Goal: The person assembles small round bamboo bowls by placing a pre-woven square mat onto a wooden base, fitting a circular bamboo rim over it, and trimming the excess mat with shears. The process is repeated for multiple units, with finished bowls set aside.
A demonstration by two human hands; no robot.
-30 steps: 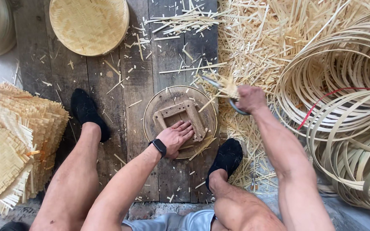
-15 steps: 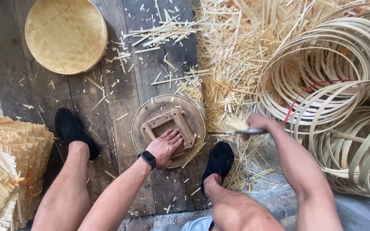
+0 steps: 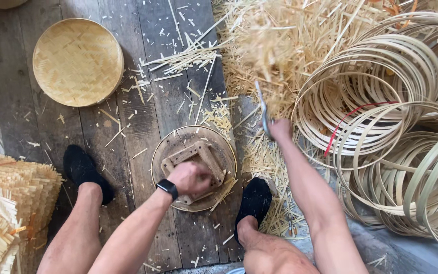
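Two hands working here: your left hand (image 3: 191, 177) is pressing down closed on the wooden cross-frame of the round mould (image 3: 194, 167), which is lying flat on the plank floor (image 3: 143, 127) between your feet. A black watch (image 3: 168, 189) is sitting on that wrist. Your right hand (image 3: 280, 129) is gripping the handle of a knife (image 3: 262, 109), fingers wrapped tight, blade pointing up and away from you, raised over the edge of the straw-coloured trimmings pile (image 3: 280, 45). Knife and mould are sitting apart, not touching. Your black shoes (image 3: 253, 200) are flanking the mould, the right one just beside its rim. A finished woven tray (image 3: 77, 62) is lying far left on the planks. Stacked woven mats (image 3: 6, 208) are sitting at your left. Coiled bamboo hoops (image 3: 396, 111) are piling up on your right, one red cord (image 3: 351, 119) running across them.
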